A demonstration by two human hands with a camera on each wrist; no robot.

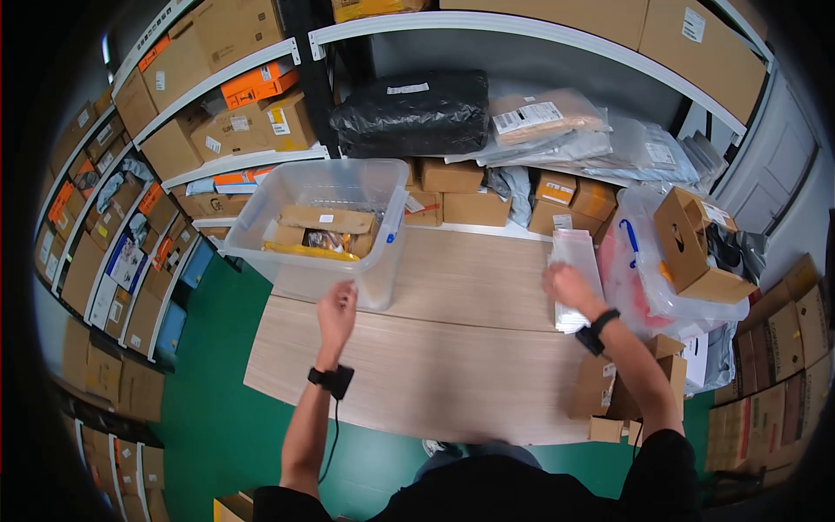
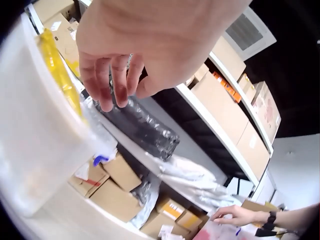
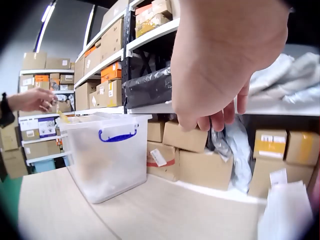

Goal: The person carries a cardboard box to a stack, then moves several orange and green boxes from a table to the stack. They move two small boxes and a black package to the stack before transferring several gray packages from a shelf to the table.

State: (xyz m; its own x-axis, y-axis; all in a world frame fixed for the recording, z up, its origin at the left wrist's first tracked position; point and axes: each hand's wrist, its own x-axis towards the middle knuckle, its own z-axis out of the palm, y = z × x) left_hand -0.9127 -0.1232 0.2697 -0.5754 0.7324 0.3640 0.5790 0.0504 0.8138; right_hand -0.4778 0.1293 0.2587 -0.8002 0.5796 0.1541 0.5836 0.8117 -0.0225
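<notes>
My left hand [image 1: 337,317] hangs in the air at the front side of a clear plastic bin [image 1: 374,277], its fingers loosely bent and holding nothing. Inside the bin lie an opened cardboard box [image 1: 326,217] and a yellow packet [image 1: 310,251]. In the left wrist view the left hand [image 2: 145,55] has relaxed, hanging fingers. My right hand [image 1: 570,287] is above a stack of white, clear-wrapped sheets [image 1: 576,252] at the table's right; contact cannot be told. The right wrist view shows the right hand [image 3: 225,70] with fingers pointing down and nothing in them.
The wooden table [image 1: 417,365] runs between bin and stack. At its right stand an open carton [image 1: 596,387] and another clear bin [image 1: 648,270] with a brown box [image 1: 696,252] on top. Shelves behind hold a black-wrapped parcel [image 1: 413,113] and cartons [image 1: 477,207].
</notes>
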